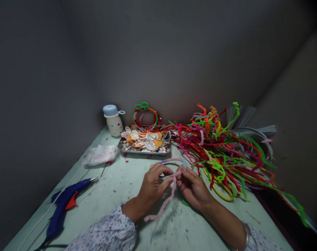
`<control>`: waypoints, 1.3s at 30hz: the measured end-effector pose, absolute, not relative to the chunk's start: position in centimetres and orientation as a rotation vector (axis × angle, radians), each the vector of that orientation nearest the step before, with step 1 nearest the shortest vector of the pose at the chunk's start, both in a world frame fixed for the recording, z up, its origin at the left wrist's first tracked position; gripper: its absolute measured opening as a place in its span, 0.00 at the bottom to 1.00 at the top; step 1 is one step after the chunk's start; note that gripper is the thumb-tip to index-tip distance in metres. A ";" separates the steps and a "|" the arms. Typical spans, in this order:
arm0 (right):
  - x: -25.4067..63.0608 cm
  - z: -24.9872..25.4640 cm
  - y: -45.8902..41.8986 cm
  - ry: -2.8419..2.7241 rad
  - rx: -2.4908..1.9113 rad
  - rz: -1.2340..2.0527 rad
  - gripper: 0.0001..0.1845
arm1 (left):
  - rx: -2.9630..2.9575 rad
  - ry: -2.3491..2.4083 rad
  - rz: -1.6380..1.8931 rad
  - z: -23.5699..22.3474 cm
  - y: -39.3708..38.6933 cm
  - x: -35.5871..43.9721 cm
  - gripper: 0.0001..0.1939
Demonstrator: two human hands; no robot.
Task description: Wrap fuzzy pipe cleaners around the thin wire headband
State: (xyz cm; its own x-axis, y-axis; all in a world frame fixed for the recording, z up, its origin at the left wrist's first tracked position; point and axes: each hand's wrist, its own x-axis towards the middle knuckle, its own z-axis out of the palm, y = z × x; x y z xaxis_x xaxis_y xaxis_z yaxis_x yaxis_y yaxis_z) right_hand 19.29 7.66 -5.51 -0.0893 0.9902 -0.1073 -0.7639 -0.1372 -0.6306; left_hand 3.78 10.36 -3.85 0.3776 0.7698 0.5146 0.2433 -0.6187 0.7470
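Observation:
A pink pipe cleaner (169, 201) crosses a thin hoop (171, 160) between my two hands, its free end hanging down toward the table. The hoop looks like a headband, partly covered in pink, purple and light blue fuzzy wrapping. My left hand (155, 182) is closed in a pinch on the hoop, thumb and forefinger near the crossing. On the other side, the fingers of my right hand (192, 188) pinch the pink pipe cleaner where it meets the hoop. The fingers partly hide the wrapped spot.
A blue glue gun (65, 205) lies at left with its cord. Behind it are a plastic bag (102, 155) and a bottle (113, 122). A metal tray (145, 152) of small decorations stands at the back. Loose pipe cleaners (218, 150) pile up at right.

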 end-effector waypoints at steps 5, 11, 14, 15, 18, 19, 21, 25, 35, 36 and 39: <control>19.3 -5.7 7.6 -0.508 -0.593 1.635 0.08 | 2.129 0.812 1.281 -4.1 10.4 3.8 0.01; 19.3 -5.7 7.7 -0.532 -0.594 1.636 0.08 | 2.239 0.799 1.288 -3.9 10.1 3.8 0.02; 19.3 -5.7 7.7 -0.543 -0.598 1.637 0.08 | 2.241 0.821 1.269 -3.6 9.9 3.8 0.02; 19.3 -5.8 7.7 -0.545 -0.599 1.636 0.08 | 2.213 0.839 1.266 -3.6 9.8 3.8 0.01; 19.4 -5.9 7.7 -0.547 -0.597 1.633 0.08 | 2.093 0.884 1.255 -3.5 9.8 4.0 0.03; 19.4 -5.9 7.7 -0.549 -0.597 1.634 0.08 | 2.048 0.887 1.256 -3.5 9.8 4.0 0.04; 19.4 -6.0 7.7 -0.561 -0.595 1.637 0.08 | 1.968 0.883 1.242 -3.5 9.8 4.0 0.05; 19.3 -6.0 7.6 -0.589 -0.595 1.631 0.08 | 1.890 0.919 1.181 -3.6 9.8 3.9 0.06; 19.3 -5.9 7.6 -0.600 -0.631 1.583 0.09 | 1.958 0.933 1.224 -3.2 9.8 4.1 0.06; 19.3 -5.9 7.5 -0.606 -0.632 1.583 0.09 | 1.957 0.929 1.216 -3.1 9.8 4.1 0.06; 19.3 -5.9 7.4 -0.611 -0.634 1.593 0.09 | 1.970 0.943 1.195 -2.9 9.9 3.9 0.06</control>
